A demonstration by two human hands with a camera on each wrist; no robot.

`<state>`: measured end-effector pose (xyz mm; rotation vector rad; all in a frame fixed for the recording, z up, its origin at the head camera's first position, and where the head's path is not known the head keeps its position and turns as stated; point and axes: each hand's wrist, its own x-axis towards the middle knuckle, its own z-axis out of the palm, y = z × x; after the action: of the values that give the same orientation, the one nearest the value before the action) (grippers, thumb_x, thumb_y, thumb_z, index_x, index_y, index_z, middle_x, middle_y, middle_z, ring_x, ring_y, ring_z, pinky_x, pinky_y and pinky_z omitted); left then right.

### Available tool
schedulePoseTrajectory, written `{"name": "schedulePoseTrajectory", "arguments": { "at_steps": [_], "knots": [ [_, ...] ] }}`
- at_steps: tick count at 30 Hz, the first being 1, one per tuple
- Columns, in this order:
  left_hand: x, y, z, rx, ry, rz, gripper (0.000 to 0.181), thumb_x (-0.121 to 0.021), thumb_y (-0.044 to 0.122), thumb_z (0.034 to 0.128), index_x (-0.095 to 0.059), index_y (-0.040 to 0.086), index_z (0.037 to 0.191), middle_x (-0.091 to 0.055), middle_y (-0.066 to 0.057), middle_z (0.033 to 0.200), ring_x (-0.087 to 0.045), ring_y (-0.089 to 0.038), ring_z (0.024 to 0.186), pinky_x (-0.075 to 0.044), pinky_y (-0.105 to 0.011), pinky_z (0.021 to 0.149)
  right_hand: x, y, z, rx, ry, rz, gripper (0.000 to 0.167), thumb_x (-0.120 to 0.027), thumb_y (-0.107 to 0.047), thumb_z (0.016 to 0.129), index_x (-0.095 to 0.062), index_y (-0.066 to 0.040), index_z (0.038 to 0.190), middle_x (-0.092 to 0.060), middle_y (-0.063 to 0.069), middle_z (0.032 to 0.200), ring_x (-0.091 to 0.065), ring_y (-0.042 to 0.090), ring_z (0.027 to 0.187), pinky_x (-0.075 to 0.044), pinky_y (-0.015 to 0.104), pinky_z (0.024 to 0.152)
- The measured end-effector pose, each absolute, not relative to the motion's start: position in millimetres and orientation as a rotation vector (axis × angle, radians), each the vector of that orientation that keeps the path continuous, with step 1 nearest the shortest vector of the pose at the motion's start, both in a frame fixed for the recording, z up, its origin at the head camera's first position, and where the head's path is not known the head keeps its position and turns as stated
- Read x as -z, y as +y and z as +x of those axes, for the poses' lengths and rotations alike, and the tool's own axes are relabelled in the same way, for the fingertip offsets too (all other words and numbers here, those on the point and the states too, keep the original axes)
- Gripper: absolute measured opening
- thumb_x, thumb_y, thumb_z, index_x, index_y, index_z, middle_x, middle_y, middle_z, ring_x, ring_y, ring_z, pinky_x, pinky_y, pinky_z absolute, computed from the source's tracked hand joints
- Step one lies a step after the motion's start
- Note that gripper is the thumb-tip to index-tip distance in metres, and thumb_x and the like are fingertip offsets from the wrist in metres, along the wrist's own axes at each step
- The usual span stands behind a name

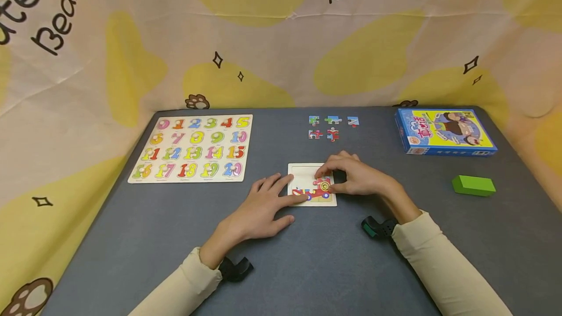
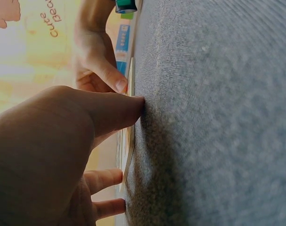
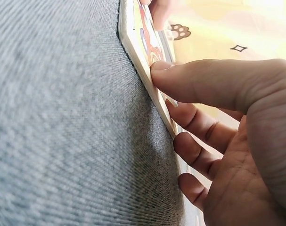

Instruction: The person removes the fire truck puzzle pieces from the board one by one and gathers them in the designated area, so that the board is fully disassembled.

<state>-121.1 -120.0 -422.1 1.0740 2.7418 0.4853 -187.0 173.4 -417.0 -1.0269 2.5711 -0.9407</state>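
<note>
Jigsaw tray point(image 1: 300, 170) lies partly under left hand point(image 1: 261, 210), fingers outspread, apparently to stop sliding, while right hand point(image 1: 356, 175) pinches wheel-print piece point(image 1: 324, 184) at tray's right.

Far left on your grey surface point(image 1: 329, 272): number board point(image 1: 190, 162), 0 to 20. To your far right, blue box point(image 1: 445, 131), yellow-topped; green block point(image 1: 473, 186) nearer you. Behind, you face cream-and-yellow cloth point(image 1: 281, 52), lettered "Bear", brown paw prints point(image 1: 196, 101) low.
</note>
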Motion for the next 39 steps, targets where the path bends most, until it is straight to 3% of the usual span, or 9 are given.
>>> {"name": "schedulePoseTrajectory", "arguments": {
  "at_steps": [20,39],
  "knots": [
    [422.0,-119.7,-121.9,-0.483,2.753,1.08,0.051,-0.065,0.037,0.0971,-0.054,0.038,0.147,-0.033,-0.01,0.166,-0.027,-0.041,0.153,-0.023,-0.065,0.117,415.5,175.0,-186.3,0.961,2.562,-1.03,0.037,-0.08,-0.012,0.085,-0.074,-0.018,0.121,-0.068,-0.003,0.108,-0.049,0.022,0.1,-0.027,0.041,0.086],
    [423.9,-118.3,-118.8,-0.56,2.709,1.018,0.052,-0.061,0.05,0.0981,-0.053,0.036,0.147,-0.027,-0.009,0.168,-0.018,-0.04,0.156,-0.015,-0.065,0.12,420.6,174.6,-188.8,1.031,2.54,-0.989,0.038,-0.081,-0.014,0.085,-0.073,-0.02,0.122,-0.07,-0.005,0.113,-0.051,0.017,0.104,-0.027,0.045,0.09]
  ]
}}
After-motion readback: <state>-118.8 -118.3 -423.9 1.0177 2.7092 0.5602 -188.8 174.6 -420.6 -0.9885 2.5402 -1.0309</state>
